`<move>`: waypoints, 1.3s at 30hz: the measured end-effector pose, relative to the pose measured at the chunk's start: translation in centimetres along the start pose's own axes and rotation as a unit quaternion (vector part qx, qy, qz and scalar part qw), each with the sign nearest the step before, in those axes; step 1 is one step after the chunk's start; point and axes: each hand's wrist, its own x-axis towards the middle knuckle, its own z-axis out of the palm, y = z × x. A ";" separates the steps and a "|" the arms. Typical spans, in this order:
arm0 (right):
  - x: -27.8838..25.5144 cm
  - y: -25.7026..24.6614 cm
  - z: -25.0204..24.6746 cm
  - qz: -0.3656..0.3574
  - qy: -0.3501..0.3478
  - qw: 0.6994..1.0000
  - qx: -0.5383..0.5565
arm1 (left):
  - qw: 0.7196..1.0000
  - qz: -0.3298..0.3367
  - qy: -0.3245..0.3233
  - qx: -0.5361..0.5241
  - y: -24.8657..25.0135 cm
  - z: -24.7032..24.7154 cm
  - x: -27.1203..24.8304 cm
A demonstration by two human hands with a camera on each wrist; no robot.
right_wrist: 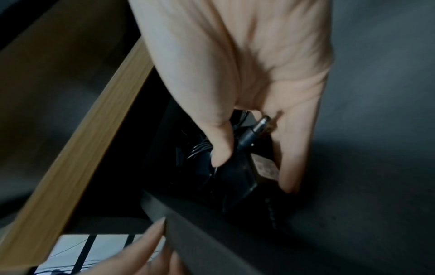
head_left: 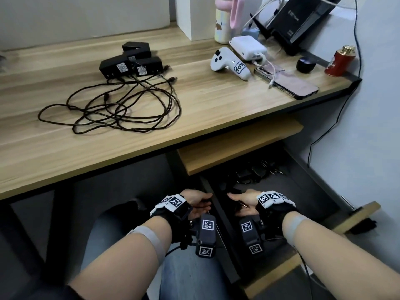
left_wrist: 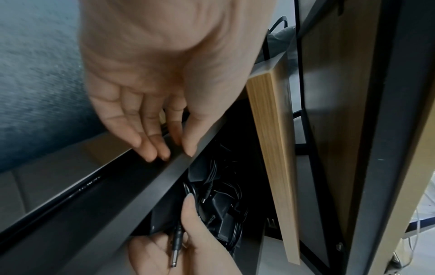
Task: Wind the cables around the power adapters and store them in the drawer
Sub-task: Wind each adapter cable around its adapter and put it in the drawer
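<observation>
Three black power adapters (head_left: pixel 132 61) lie on the wooden desk with their loose cables (head_left: pixel 112 105) tangled in front of them. The drawer (head_left: pixel 303 187) under the desk's right side stands pulled out. My right hand (head_left: pixel 240 201) is inside it and grips a black adapter (right_wrist: pixel 237 178) with its cable wound round it; the barrel plug (right_wrist: pixel 252 134) sticks out between thumb and fingers. My left hand (head_left: pixel 199 202) is open, its straight fingers (left_wrist: pixel 150 147) resting on the rim of the drawer's left wall (left_wrist: pixel 146 195). More wound adapters (left_wrist: pixel 223 214) lie deeper in the drawer.
A white controller (head_left: pixel 229 63), a white power bank (head_left: pixel 247 47), phones (head_left: pixel 287 81), a red can (head_left: pixel 341 61) and a bottle (head_left: pixel 225 20) crowd the desk's right end. A wooden shelf (head_left: pixel 236 146) overhangs the drawer's back. My knee (head_left: pixel 121 224) is left of the drawer.
</observation>
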 end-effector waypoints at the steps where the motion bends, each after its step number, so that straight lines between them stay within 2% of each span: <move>1: -0.1 0.0 0.1 -0.001 0.005 1.000 0.008 | 1.000 0.000 -0.002 0.000 0.0 0.0 0.1; 10: -1.2 -0.1 -1.6 -0.007 -0.009 0.995 -0.103 | 1.000 0.008 -0.023 0.015 0.0 -0.6 -0.2; 12: -1.8 -0.7 -2.0 -0.007 0.008 0.990 -0.138 | 0.999 0.018 -0.025 0.031 0.3 -1.0 -0.8; 15: -3.1 -2.2 -2.5 -0.016 0.055 0.966 -0.252 | 0.995 0.040 -0.033 0.081 1.1 -1.6 -2.2; 17: -3.8 -3.3 -2.9 -0.038 0.071 0.952 -0.297 | 0.988 0.050 -0.062 0.132 1.9 -1.8 -3.4; 20: -5.9 -6.0 -2.8 -0.084 0.041 0.953 -0.288 | 0.970 0.085 -0.148 0.175 3.8 -2.3 -6.4; 23: -10.0 -10.0 -2.1 -0.137 -0.014 0.951 -0.276 | 0.949 0.150 -0.231 0.155 6.8 -3.0 -10.8; 26: -14.6 -14.9 -1.1 -0.191 -0.052 0.944 -0.265 | 0.927 0.232 -0.259 0.139 10.5 -4.8 -15.3; 28: -17.3 -18.1 -0.2 -0.228 -0.048 0.936 -0.263 | 0.924 0.280 -0.237 0.106 13.0 -6.8 -17.8; 32: -20.3 -24.0 2.6 -0.314 -0.036 0.914 -0.256 | 0.928 0.347 -0.135 0.006 16.8 -12.1 -20.5; 35: -20.4 -27.9 5.8 -0.337 -0.039 0.900 -0.272 | 0.932 0.351 -0.064 -0.061 18.2 -16.9 -20.7; 39: -18.8 -32.4 10.3 -0.321 -0.038 0.900 -0.293 | 0.937 0.332 0.018 -0.107 18.9 -22.4 -20.0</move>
